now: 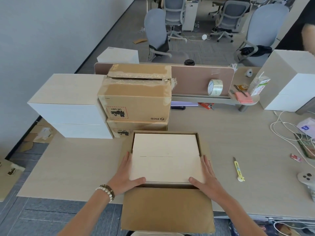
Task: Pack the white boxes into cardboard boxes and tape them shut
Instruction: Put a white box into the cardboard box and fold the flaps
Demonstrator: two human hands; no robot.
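White box (165,157) sits inside open cardboard box (167,208), both hands gripping it.

A yellow utility knife (238,171) lies near the desk's (238,133) right edge; white cables (281,132) trail toward its far right corner.

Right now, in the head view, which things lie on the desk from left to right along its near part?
Left hand → white box in the open cardboard box → right hand → yellow utility knife → grey controller.
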